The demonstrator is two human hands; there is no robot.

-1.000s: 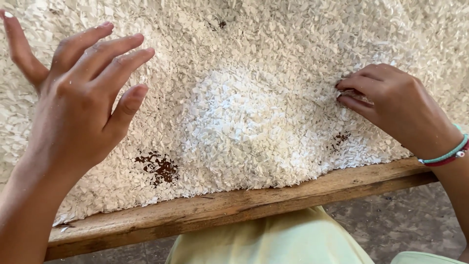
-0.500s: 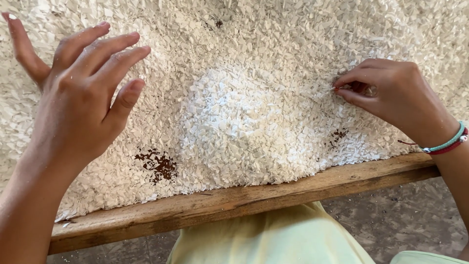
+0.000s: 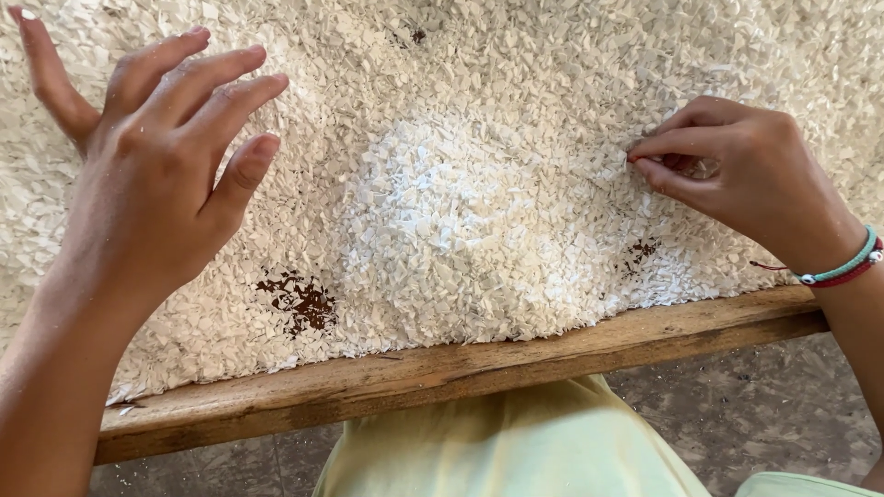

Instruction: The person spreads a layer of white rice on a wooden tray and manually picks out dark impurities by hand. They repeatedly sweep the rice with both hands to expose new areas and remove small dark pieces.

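Since the earlier frames, the right hand (image 3: 737, 175) has shifted a little up the frame and tightened its pinch, while the left hand (image 3: 152, 175) has barely moved. The right hand now sits at the right of the frame, its thumb and forefinger pressed narrowly together at their tips on the surface of the white flakes (image 3: 460, 184); whether a flake is caught between them is too small to tell. Its other fingers curl under. A teal and red bracelet (image 3: 843, 267) circles the wrist at the right edge.

The left hand is at the upper left, fingers spread wide and slightly bent, raised over the flakes, holding nothing.

The flakes cover nearly the whole upper part of the frame in a thick, rough layer, brighter at the centre. Dark brown patches (image 3: 299, 299) show through at lower left, and a smaller one lies just below the right hand. A wooden edge (image 3: 460, 373) runs across below the flakes, tilted upward to the right. Pale green cloth (image 3: 516, 451) fills the bottom centre.
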